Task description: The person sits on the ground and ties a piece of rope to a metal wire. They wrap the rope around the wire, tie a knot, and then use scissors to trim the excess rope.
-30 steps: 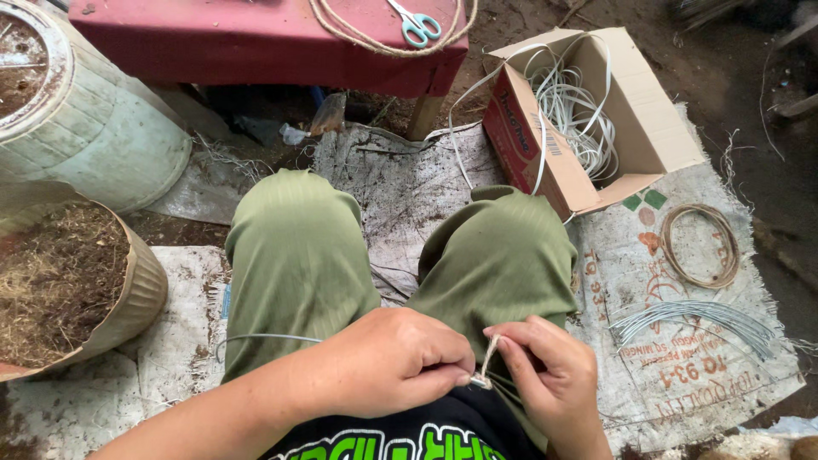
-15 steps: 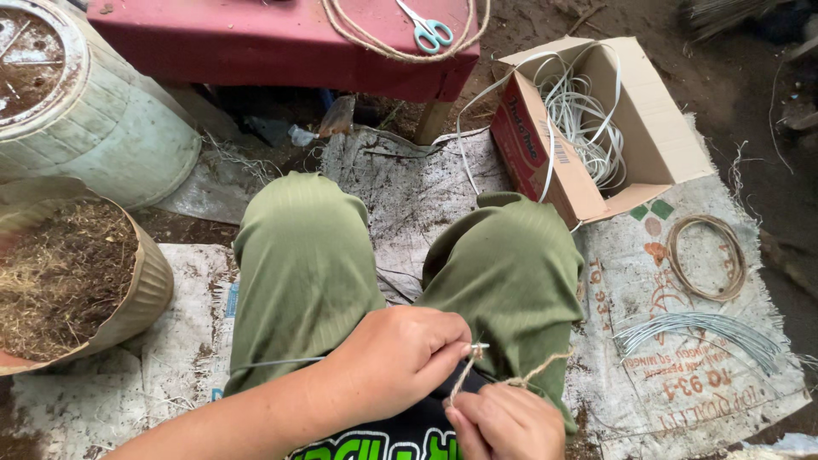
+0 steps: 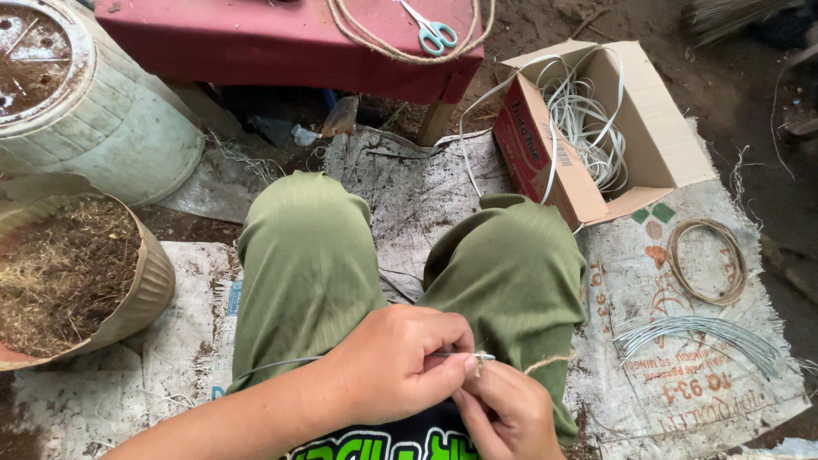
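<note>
Pinching a thin grey wire (image 3: 281,365) between thumb and fingertips, our left hand (image 3: 396,366) sits at 6 o'clock over our lap. Our right hand (image 3: 507,413) touches it, fingers pressed together on a short twine strand (image 3: 545,364); the cardboard box (image 3: 656,128) lies at 1 o'clock.

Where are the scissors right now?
The scissors lie at the top of the head view on the red table, inside a rope loop.
</note>
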